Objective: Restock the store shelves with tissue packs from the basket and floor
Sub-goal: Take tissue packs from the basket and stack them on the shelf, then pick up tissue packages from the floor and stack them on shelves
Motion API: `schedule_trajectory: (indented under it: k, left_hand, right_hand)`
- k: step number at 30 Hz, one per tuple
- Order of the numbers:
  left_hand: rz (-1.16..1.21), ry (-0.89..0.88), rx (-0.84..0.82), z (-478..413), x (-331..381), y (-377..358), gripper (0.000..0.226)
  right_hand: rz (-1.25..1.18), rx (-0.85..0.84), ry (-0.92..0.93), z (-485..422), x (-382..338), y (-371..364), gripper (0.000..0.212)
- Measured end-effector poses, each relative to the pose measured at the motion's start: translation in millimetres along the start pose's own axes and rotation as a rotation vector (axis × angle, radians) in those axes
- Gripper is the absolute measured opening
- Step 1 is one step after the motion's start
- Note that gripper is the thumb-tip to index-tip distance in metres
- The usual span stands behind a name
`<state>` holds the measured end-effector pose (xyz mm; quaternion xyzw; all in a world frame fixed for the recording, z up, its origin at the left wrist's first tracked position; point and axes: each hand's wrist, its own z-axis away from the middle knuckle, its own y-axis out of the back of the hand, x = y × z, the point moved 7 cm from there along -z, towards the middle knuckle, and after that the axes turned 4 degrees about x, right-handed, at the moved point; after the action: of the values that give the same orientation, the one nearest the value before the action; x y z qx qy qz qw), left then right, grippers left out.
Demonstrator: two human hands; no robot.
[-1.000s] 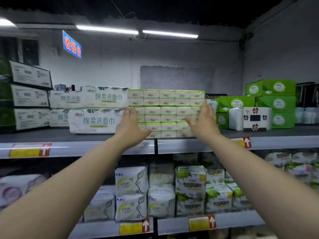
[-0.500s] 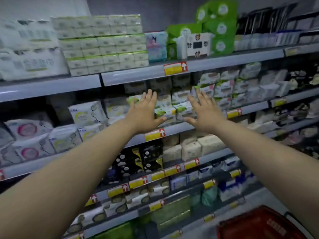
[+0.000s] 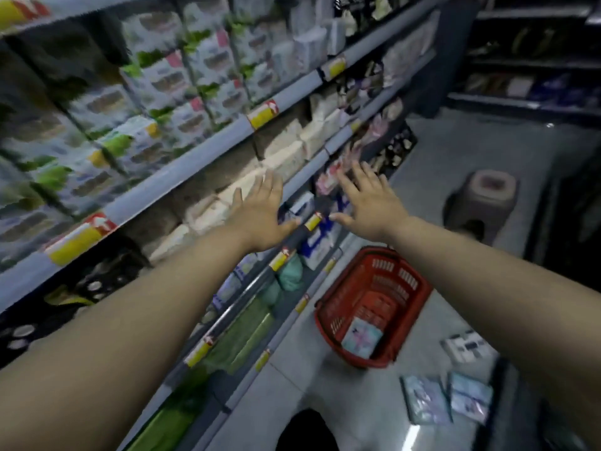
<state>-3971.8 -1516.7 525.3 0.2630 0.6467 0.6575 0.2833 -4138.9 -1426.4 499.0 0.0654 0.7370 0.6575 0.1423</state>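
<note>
The left forearm (image 3: pixel 146 320) and the right forearm (image 3: pixel 487 278), both bare, are stretched forward from the lower corners and are angled inward toward the middle of the view. The left hand (image 3: pixel 260 216) is held palm down with its back turned to the camera; its fingers are straight, the little finger is set slightly apart, and the thumb is spread toward the right. The right hand (image 3: pixel 367 206) is likewise turned palm down, with straight, fanned fingers and the thumb pointed left. Nothing is gripped by either hand. The hands are seen apart, with the thumb tips facing across a gap.
</note>
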Motion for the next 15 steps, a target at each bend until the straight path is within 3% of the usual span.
schedule_trajectory:
  k: [9, 15]
  left_hand:
    - [0.012, -0.418, -0.2, -105.7, 141.9, -123.6, 0.094]
    - [0.017, -0.701, -0.364, -125.8, 234.2, -230.0, 0.095]
  right_hand:
    - [-0.062, -0.135, -0.496, 54.3, 145.8, -114.6, 0.088]
    - [-0.16, -0.201, -0.894, 136.1, 202.9, -210.3, 0.087]
